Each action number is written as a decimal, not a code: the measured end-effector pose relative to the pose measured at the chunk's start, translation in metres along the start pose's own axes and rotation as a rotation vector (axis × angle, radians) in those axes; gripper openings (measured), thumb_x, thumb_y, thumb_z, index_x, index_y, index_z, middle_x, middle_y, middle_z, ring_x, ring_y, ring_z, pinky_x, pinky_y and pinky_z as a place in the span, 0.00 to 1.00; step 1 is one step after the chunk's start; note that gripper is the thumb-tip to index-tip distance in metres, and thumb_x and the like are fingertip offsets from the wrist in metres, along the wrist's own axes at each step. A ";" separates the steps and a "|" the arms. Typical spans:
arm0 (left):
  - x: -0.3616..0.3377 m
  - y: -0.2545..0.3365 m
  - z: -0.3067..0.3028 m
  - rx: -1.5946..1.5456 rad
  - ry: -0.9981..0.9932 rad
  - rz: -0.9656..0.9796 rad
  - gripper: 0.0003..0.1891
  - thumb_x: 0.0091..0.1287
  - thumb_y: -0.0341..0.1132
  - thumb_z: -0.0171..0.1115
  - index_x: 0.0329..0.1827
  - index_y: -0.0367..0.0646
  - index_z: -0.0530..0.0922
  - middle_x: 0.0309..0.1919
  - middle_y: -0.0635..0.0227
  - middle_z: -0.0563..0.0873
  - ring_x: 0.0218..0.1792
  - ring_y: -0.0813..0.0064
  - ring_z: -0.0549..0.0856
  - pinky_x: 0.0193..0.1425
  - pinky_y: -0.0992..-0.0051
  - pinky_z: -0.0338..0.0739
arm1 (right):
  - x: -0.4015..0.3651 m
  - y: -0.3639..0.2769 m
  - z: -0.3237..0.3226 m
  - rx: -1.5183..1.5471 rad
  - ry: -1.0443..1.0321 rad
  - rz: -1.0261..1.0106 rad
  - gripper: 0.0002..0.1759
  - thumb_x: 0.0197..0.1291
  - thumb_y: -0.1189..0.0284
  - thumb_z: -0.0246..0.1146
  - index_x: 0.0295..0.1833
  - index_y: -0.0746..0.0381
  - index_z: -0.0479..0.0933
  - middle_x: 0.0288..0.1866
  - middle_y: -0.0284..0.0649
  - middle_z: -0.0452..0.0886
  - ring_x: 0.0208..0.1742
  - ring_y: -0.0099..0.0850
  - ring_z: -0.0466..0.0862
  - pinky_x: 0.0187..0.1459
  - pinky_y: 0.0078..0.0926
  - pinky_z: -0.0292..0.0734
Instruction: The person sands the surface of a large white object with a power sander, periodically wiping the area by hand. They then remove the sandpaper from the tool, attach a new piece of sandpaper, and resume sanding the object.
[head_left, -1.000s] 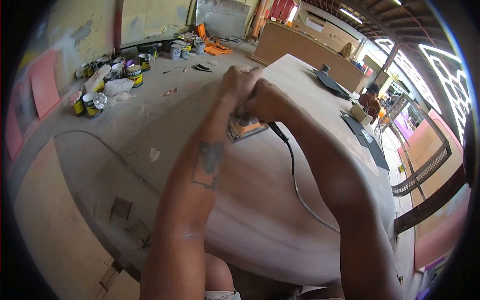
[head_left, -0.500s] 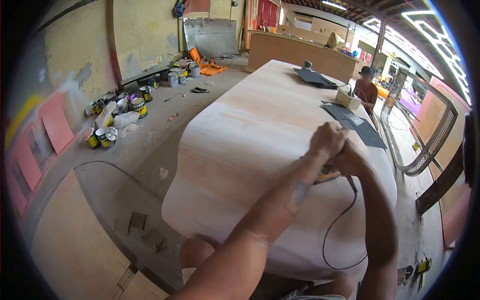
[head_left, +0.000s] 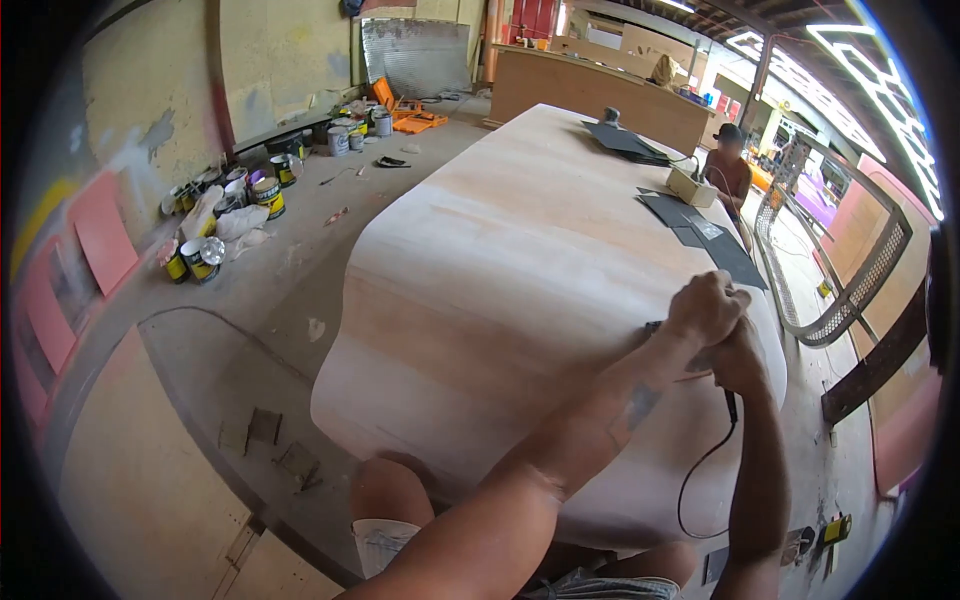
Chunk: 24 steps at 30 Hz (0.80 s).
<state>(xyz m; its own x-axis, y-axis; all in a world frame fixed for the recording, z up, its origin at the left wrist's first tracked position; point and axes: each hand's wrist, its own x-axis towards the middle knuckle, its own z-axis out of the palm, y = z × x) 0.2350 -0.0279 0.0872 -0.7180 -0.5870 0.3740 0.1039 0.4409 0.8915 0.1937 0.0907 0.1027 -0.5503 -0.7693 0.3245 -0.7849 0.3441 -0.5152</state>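
Observation:
A corded power sander (head_left: pixel 653 327) rests on the pale, wavy panel (head_left: pixel 470 290) near its right side. Most of the tool is hidden beneath my hands. My left hand (head_left: pixel 705 306) is closed over its top, with the forearm crossing the panel from below. Close against it, my right hand (head_left: pixel 738 358) is wrapped round the rear end, where a black cord (head_left: pixel 684 492) hangs in a loop. Dark sheets (head_left: pixel 708 232), apparently sandpaper, lie just beyond my hands on the panel.
A white box (head_left: pixel 690 187) and more dark sheets (head_left: pixel 622 143) sit farther up the panel. Another person (head_left: pixel 728 175) is beyond its right edge, near a metal mesh frame (head_left: pixel 850 310). Paint cans (head_left: pixel 268 197) line the left wall; a wooden counter (head_left: pixel 595 95) stands behind.
Both hands have moved the sander to the right and slightly toward me across the panel. The cord loop has shifted with it, and the camera view has tilted slightly.

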 end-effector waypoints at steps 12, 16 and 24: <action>0.003 -0.099 -0.292 0.093 0.367 0.108 0.24 0.66 0.50 0.64 0.36 0.31 0.86 0.37 0.39 0.89 0.41 0.44 0.90 0.51 0.54 0.82 | 0.106 -0.208 0.178 -0.014 -0.203 -0.356 0.24 0.49 0.68 0.78 0.48 0.73 0.83 0.40 0.52 0.91 0.38 0.38 0.92 0.38 0.40 0.86; -0.013 -0.138 -0.395 0.278 0.414 0.284 0.24 0.71 0.51 0.61 0.38 0.33 0.85 0.41 0.41 0.89 0.45 0.40 0.90 0.54 0.53 0.83 | 0.119 -0.293 0.230 -0.065 -0.257 -0.452 0.32 0.45 0.60 0.82 0.50 0.73 0.85 0.48 0.59 0.90 0.52 0.52 0.91 0.55 0.45 0.85; -0.076 -0.148 -0.494 0.050 0.609 0.106 0.21 0.69 0.47 0.64 0.38 0.32 0.87 0.31 0.58 0.90 0.36 0.76 0.86 0.42 0.67 0.81 | 0.121 -0.373 0.299 -0.082 -0.269 -0.683 0.32 0.48 0.56 0.79 0.52 0.70 0.87 0.58 0.57 0.87 0.59 0.53 0.88 0.61 0.45 0.84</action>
<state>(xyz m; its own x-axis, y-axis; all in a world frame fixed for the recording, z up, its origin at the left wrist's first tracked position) 0.6142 -0.3837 0.0532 -0.1826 -0.8138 0.5518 0.1099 0.5408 0.8339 0.5051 -0.2914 0.0970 0.1489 -0.9284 0.3404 -0.9522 -0.2274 -0.2038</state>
